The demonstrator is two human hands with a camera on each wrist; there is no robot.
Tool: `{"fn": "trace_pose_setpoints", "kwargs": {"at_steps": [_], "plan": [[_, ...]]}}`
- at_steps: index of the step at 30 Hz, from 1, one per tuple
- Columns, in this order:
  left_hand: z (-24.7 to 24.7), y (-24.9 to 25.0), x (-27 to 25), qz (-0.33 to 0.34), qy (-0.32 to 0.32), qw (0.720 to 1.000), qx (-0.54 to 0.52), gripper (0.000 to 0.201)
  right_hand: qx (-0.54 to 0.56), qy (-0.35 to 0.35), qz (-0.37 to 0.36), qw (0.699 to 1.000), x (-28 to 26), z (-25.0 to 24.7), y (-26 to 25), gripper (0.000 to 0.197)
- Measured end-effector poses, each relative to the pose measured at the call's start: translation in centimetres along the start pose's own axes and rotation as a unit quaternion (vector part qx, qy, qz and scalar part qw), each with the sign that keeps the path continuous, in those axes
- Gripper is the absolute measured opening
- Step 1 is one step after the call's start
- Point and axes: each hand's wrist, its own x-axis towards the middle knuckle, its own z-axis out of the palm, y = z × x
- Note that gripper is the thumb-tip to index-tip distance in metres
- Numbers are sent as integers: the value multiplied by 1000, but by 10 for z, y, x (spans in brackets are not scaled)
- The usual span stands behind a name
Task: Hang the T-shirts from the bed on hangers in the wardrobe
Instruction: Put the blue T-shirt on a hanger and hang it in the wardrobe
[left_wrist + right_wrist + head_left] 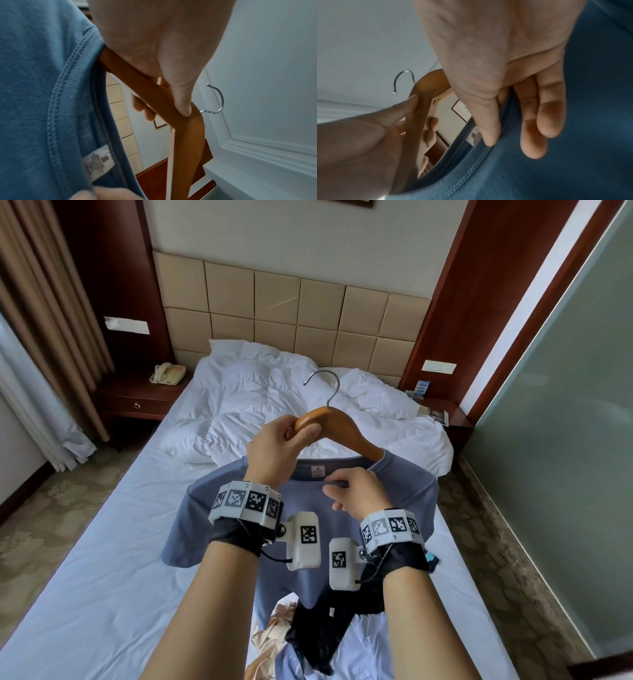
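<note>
1. Progress stands at the threading step: the blue T-shirt point(308, 529) is held up over the bed point(102, 577), and one arm of the wooden hanger point(337, 428) has gone into the neck opening on the side away from the left hand point(279, 445), while the near arm remains outside the collar.
2. Left hand fingers and thumb are curled round the hanger's near arm, just below the metal hook point(323, 383), gripping it firmly.
3. Right hand point(356, 491) pinches the front edge of the collar point(102, 121) between thumb and fingers, holding the neck open just below the left hand.
4. Left to do, by this judgement: work the second hanger arm inside, settle the shoulders, carry the shirt to the wardrobe, which is not in view, then repeat for the other garments.
5. More clothes lie on the bed below the wrists: a black garment point(318, 635), a beige one point(270, 642) and a pale blue one point(342, 669); whether all are T-shirts cannot be told.
6. Materials: the shirt is soft matte knit with a ribbed collar, double stitching and a white label point(98, 165); it hangs limp and should stretch a little.
7. Hanger wood is smooth, varnished orange-brown, gently curved and rigid; the hook is thin shiny wire.
</note>
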Motion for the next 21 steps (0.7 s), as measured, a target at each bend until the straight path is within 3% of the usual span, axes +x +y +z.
{"fn": "trace_pose_setpoints", "kwargs": {"at_steps": [6,10,16,21], "plan": [[-2,2,-4,5,-11,1000,-11,60,113,105,-79,985,-6,-4,-10,8],[-4,3,-3,2,-6,1000,-16,64,117,157,-149,969,-5,1,-14,7],[-5,6,-6,2,-4,1000,-1,61,-53,87,-102,990,-3,7,-4,10],[-5,6,-9,0,-3,1000,5,59,69,146,-110,981,-5,12,-5,12]]}}
